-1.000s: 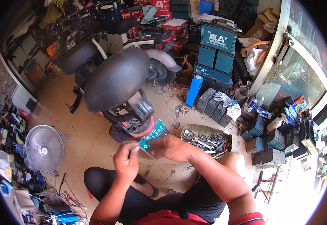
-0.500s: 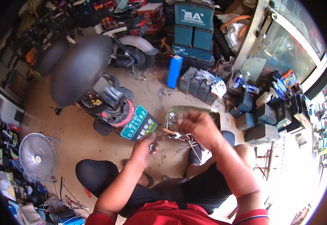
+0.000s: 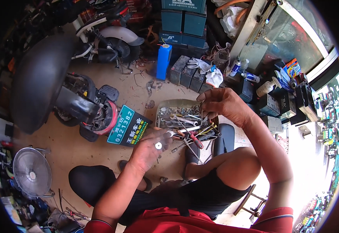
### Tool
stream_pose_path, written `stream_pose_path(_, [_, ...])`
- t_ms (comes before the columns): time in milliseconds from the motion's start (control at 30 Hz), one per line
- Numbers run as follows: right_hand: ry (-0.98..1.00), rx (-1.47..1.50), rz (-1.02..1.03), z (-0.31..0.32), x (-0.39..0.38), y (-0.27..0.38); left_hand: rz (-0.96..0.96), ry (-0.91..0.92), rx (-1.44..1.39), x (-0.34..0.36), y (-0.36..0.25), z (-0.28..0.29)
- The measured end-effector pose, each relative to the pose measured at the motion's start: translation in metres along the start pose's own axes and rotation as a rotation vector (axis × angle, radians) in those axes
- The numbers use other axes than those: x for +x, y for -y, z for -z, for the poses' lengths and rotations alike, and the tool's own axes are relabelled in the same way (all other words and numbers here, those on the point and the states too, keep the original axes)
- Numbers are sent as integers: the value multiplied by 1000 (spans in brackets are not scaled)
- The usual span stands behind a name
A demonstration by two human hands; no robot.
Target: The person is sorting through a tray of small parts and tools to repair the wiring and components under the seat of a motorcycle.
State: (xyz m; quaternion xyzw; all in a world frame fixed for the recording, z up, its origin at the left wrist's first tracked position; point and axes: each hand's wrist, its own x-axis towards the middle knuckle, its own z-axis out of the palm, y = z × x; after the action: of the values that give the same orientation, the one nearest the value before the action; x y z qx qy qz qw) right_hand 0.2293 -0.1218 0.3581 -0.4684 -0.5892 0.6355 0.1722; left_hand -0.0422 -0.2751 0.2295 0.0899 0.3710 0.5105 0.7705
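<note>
A round metal washer (image 3: 159, 146) rests in my left hand (image 3: 146, 152), whose fingers curl loosely and are partly blurred. Just beyond its fingertips lies the near side of a tool tray (image 3: 174, 103), filled with wrenches, bolts and small metal parts. Over the tray's right part, my right hand (image 3: 228, 105) points its fingers down, pressed together in a pinch; what sits between them is too small to name. A screwdriver with a red handle (image 3: 196, 141) sticks out over the tray's near edge. Long metal tools lie beside it.
On the left stands a scooter with a dark seat (image 3: 41, 81) and a green plate (image 3: 121, 124). A blue battery pack (image 3: 163, 62) stands upright beyond the tray, near dark batteries (image 3: 196, 79) with gloves on them. A fan (image 3: 32, 171) stands at lower left.
My right hand has moved right and away from my left hand, over the tray. The washer stays in my left hand. The whole view has shifted, showing more of the tray.
</note>
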Motion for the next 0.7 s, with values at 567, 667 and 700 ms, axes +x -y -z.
stream_pose_path(567, [503, -146, 240, -117, 111, -241, 451, -279, 61, 44, 103, 116])
stream_pose_path(667, [421, -378, 319, -129, 113, -258, 524, -348, 136, 60, 96, 94])
stream_pose_path(700, [412, -379, 310, -130, 110, -262, 534, -340, 138, 64, 97, 98])
